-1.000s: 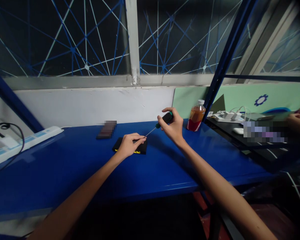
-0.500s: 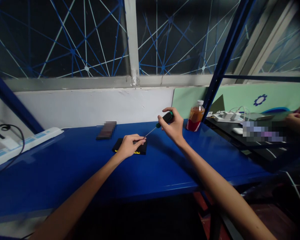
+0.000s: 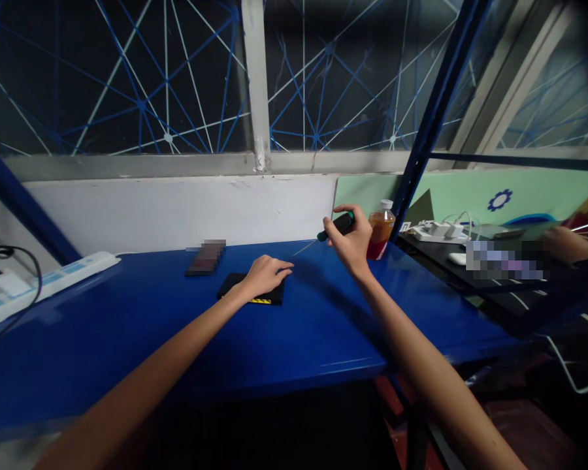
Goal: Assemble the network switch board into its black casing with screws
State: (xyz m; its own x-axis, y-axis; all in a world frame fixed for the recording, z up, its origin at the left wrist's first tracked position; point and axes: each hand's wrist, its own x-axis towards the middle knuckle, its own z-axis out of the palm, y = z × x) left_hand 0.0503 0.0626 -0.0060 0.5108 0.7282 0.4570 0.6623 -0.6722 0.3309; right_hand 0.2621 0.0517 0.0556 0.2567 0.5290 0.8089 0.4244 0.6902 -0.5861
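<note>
My right hand [image 3: 351, 238] is wrapped round the green-and-black handle of a screwdriver [image 3: 343, 223], held above the blue table. Its thin metal shaft slants down and left, ending just above the fingertips of my left hand [image 3: 266, 274]. Those fingers are pinched together; anything between them is too small to make out. Under my left hand lies a flat black case [image 3: 228, 285] with a yellow-and-black strip along its front edge, partly hidden by the hand and wrist.
Behind the case lies a dark phone-like slab [image 3: 204, 258], partly pixelated. A bottle of amber drink [image 3: 381, 232] stands by the blue frame post. A white power strip [image 3: 63, 281] runs along the left. At far right another person's hand [image 3: 568, 245] holds a thin metallic tool over a neighbouring black table.
My right hand has drawn the screwdriver up and to the right, so its tip has come away from my left fingers. The left hand has risen slightly. The view has shifted a little.
</note>
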